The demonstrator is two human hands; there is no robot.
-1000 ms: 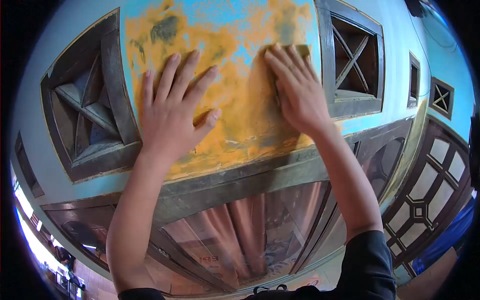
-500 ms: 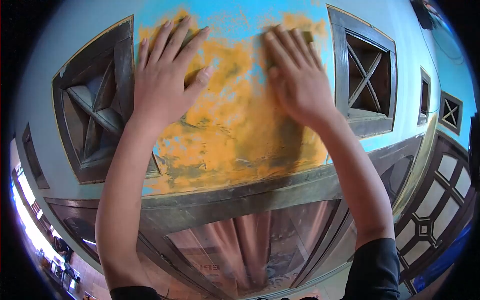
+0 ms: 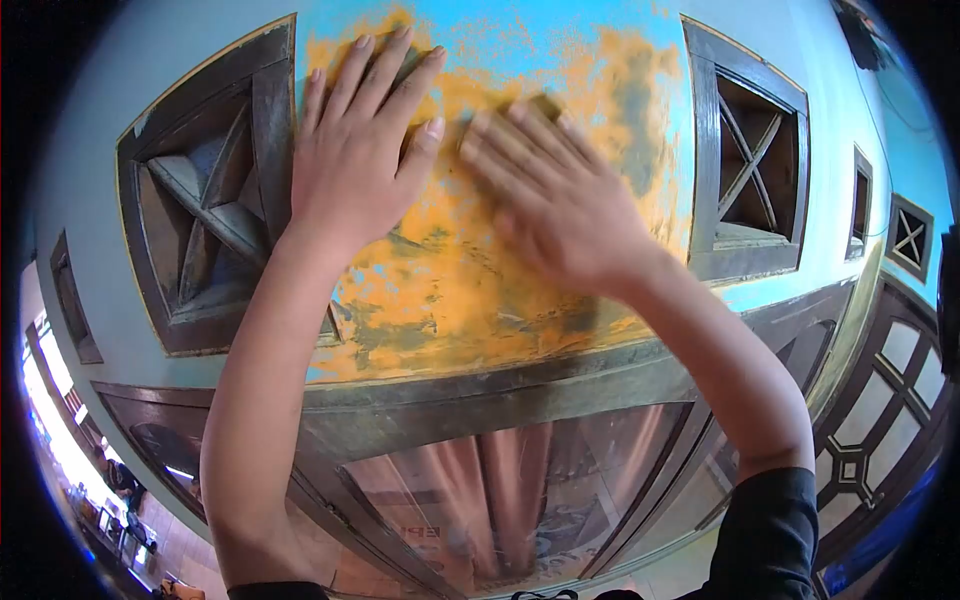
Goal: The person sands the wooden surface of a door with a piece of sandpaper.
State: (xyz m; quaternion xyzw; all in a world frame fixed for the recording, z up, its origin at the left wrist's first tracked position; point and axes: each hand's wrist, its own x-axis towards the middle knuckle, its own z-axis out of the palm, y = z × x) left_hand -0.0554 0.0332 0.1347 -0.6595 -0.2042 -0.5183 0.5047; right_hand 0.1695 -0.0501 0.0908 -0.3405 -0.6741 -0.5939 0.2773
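A patch of wall shows worn orange and light blue paint with dark smudges. Against its upper left part, my left hand lies flat with the fingers spread, holding nothing. My right hand is slanted across the middle of the patch, slightly smeared by motion. Under its long, flat fingers is a dark piece, apparently sandpaper, most of it hidden; only an edge shows past the fingertips.
Dark wooden vent frames with crossed slats stand left and right of the patch. Below runs a wooden ledge above a glass pane with a curtain behind it. A panelled door is at far right.
My right hand has swept left and down across the patch, and the dark piece under its fingers has moved with it. My left hand keeps its place on the wall; the view has shifted slightly.
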